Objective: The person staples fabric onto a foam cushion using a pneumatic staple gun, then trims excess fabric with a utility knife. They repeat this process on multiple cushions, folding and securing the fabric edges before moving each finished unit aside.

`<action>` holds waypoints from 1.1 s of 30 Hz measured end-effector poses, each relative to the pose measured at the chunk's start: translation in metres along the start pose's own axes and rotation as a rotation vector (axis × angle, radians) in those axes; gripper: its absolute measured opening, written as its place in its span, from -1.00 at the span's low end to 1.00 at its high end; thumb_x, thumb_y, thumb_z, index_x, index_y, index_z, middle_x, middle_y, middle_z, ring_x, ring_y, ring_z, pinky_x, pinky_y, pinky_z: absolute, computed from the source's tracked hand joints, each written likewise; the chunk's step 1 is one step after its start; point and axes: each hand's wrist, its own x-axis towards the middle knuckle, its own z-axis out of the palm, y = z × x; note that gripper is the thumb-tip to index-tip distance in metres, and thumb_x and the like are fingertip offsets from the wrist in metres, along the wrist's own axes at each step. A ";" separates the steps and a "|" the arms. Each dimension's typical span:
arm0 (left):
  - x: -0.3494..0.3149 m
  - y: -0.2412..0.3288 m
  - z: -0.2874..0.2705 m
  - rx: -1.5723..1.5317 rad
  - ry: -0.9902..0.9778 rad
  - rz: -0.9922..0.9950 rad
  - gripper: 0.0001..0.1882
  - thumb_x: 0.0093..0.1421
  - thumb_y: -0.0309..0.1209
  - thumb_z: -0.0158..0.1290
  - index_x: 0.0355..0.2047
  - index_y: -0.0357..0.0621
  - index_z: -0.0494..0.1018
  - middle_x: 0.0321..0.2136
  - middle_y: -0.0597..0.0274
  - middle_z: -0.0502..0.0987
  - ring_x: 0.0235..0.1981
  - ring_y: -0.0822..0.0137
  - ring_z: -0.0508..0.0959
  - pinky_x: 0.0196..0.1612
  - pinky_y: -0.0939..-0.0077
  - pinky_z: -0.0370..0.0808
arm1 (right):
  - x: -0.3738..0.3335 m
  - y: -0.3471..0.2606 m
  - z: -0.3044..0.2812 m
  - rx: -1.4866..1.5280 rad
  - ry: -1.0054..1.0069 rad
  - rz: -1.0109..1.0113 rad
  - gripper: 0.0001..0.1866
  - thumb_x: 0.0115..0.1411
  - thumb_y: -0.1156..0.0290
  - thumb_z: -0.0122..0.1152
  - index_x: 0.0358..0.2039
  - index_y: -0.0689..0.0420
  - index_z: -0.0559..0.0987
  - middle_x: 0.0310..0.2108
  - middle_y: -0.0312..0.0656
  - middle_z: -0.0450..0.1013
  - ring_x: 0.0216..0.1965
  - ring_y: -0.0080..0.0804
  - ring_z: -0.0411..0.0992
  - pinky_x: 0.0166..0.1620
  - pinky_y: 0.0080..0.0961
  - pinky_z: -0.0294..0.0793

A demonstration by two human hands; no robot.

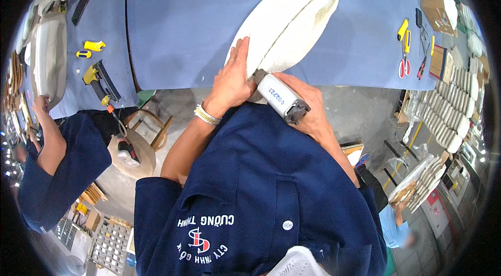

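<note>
Blue cloth covers the worktable (209,15), its far edge cut off by the rim. On it, overhanging the near edge, lies a cream fabric cushion (292,20), seam uppermost; its near end is hidden behind the hands. The left hand (232,80) presses flat on the cushion, fingers loosely together, clamping nothing. The right hand (308,106) is closed around a grey cylindrical tool (279,97), its nose hidden against the fabric. Scissors (405,59) lie well apart, right.
</note>
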 end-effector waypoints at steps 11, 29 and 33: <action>-0.015 -0.032 -0.005 -0.310 -0.062 0.140 0.27 -0.04 -0.44 0.39 0.53 -0.17 -0.23 0.51 -0.21 -0.13 0.55 -0.05 -0.16 0.54 0.20 -0.11 | 0.003 0.007 0.015 0.081 0.057 -0.043 -0.38 -0.04 0.47 0.46 0.11 0.13 0.57 -0.02 0.00 0.61 0.00 -0.02 0.60 0.03 -0.29 0.59; -0.025 -0.006 0.020 -0.048 0.064 0.038 0.15 0.07 -0.48 0.28 0.53 -0.07 -0.23 0.48 -0.34 -0.10 0.50 -0.30 -0.06 0.45 -0.13 0.12 | -0.020 0.020 0.007 0.104 0.003 -0.063 -0.34 -0.03 0.48 0.46 0.17 0.17 0.55 0.06 0.06 0.58 0.06 -0.02 0.59 0.11 -0.33 0.56; -0.024 0.001 0.031 0.016 0.088 0.019 0.16 0.05 -0.50 0.29 0.53 -0.11 -0.23 0.48 -0.33 -0.10 0.50 -0.31 -0.07 0.44 -0.20 0.11 | -0.020 0.016 0.008 0.107 -0.012 0.042 -0.37 -0.03 0.47 0.46 0.13 0.15 0.56 0.01 0.06 0.59 0.02 0.01 0.60 0.06 -0.31 0.58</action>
